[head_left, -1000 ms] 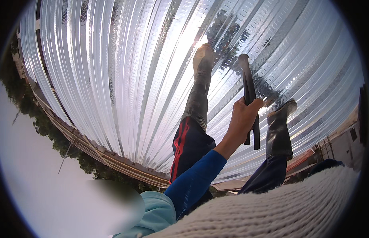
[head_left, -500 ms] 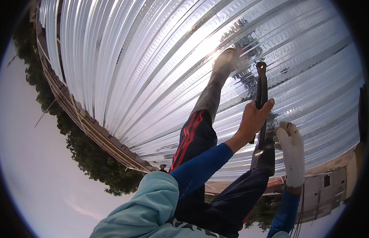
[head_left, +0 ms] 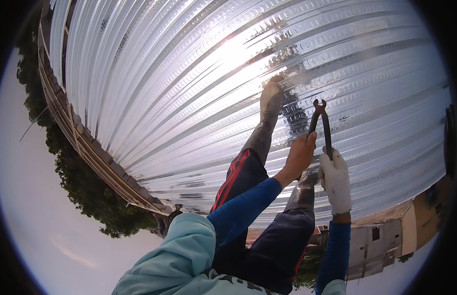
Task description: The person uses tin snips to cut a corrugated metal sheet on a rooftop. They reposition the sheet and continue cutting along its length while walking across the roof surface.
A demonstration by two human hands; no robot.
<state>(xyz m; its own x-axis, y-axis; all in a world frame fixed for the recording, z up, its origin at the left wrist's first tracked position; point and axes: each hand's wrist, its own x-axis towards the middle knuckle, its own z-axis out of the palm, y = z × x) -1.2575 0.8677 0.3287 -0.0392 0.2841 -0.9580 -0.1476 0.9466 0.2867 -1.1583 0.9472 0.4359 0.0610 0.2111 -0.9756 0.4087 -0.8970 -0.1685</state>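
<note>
A pair of dark, long-handled pincers (head_left: 327,132) is held over a shiny corrugated metal roof, jaws pointing away from me and slightly parted. My bare left hand (head_left: 300,156) is closed round the left handle. In a white work glove, my right hand (head_left: 336,178) grips the right handle near its lower end. Both handles stand apart in a narrow V. The lower ends of the handles are hidden behind my hands and leg.
I stand on ribbed metal roofing (head_left: 189,88) in dark boots (head_left: 270,101), sun glare bright ahead. The roof edge (head_left: 98,150) curves along the left, with trees (head_left: 86,191) beyond. A grey building (head_left: 378,243) shows at lower right. Another person's dark shape (head_left: 173,216) is behind at lower left.
My gloved right hand has moved left and taken hold of one handle. The pincers' handles and jaws have spread apart. The view has shifted slightly.
</note>
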